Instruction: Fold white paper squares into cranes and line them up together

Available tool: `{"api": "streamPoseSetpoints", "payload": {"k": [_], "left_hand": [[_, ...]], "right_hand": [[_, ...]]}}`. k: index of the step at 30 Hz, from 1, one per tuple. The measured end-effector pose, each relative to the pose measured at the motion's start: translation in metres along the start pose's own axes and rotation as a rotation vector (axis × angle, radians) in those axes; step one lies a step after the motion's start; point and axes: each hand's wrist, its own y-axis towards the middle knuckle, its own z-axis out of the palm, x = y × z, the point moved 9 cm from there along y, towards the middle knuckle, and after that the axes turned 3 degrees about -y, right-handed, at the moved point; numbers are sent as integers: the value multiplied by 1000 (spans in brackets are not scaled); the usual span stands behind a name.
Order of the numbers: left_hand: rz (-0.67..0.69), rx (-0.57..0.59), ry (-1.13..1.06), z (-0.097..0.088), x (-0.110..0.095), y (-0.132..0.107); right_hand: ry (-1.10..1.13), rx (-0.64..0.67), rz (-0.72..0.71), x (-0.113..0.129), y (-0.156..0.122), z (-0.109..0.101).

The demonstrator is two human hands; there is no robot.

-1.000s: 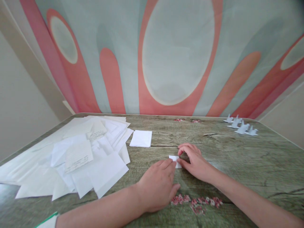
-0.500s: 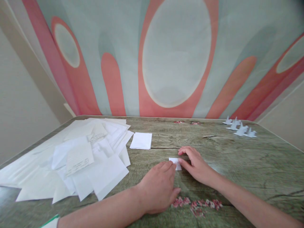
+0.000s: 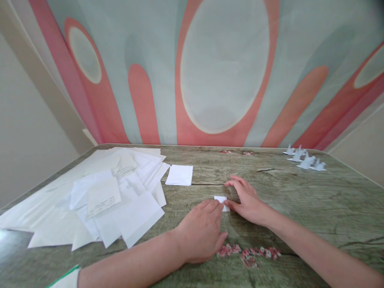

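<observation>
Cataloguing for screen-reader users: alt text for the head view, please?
A person's left grip covers part of a small white paper, right grip at its edge, on a wood-grain table. Loose papers and a stack of white squares lie left; folded paper birds stand far right.

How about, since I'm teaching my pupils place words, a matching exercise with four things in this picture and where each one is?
Things
1. Heap of loose papers
2. Stack of square sheets
3. Small piece of white paper
4. Bird-shaped paper pieces

Places
A. Under the fingers of the left hand, by the thumb of the right hand
B. Near the far right corner of the table
C. Spread over the left part of the table
D. Beside the heap, on its right

Right pairs: 1-C, 2-D, 3-A, 4-B
</observation>
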Motion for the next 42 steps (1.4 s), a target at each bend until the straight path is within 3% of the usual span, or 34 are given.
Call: {"api": "streamPoseSetpoints", "payload": {"k": [9, 17, 21, 26, 30, 33, 37, 42], "left_hand": [[-12, -18, 30, -7, 3, -1], [-19, -25, -24, -11, 3, -1], [-14, -28, -105, -13, 14, -1], [-60, -134, -240, -15, 39, 0], [-16, -105, -265, -6, 39, 1], [-6, -91, -252, -4, 37, 1], [25, -135, -243, -6, 33, 2], [96, -202, -269, -4, 33, -1]], "right_hand": [[4, 14, -5, 0, 0, 2], [-68, -102, -66, 9, -5, -10], [-72, -70, -65, 7, -3, -9], [-83, -89, -88, 3, -1, -9], [-142, -163, -94, 6, -1, -19], [-194, -157, -107, 17, -4, -25], [-302, -23, -312, 50, -16, -12], [-410, -20, -378, 61, -30, -1]]}}
